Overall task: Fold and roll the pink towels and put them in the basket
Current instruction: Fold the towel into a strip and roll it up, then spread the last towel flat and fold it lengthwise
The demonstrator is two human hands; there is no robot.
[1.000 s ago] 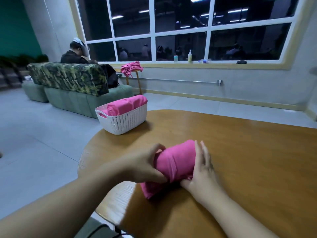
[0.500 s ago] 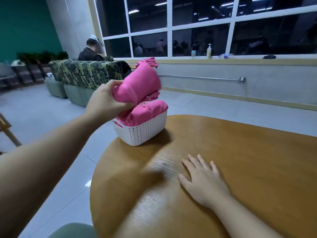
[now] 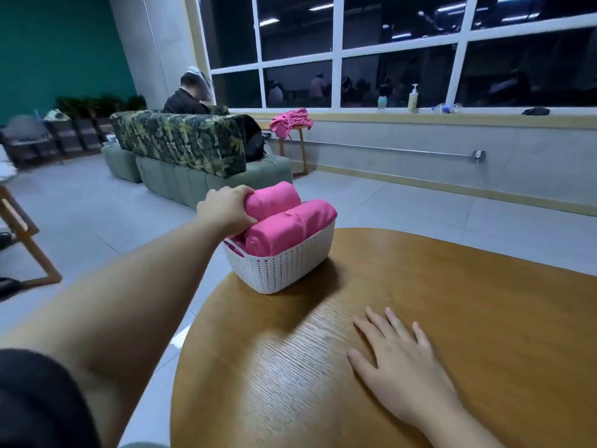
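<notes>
A white woven basket (image 3: 284, 270) stands near the far left edge of the round wooden table (image 3: 452, 318). Two rolled pink towels lie side by side in it. My left hand (image 3: 226, 210) grips the near end of the left roll (image 3: 274, 198), which sits on the basket's far side. The right roll (image 3: 290, 226) lies untouched beside it. My right hand (image 3: 400, 360) rests flat on the table, fingers spread, holding nothing.
A camouflage-covered green sofa (image 3: 193, 156) with a seated person (image 3: 189, 95) stands behind the basket. More pink cloth (image 3: 290, 121) is heaped on a small wooden stand by the window wall. Bottles sit on the sill (image 3: 413, 98). A wooden frame (image 3: 29, 234) is at the left.
My left hand lifted the rolled towel off the table, carried it to the basket and lowered it in beside the first roll. My right hand let go and lies flat on the table.
</notes>
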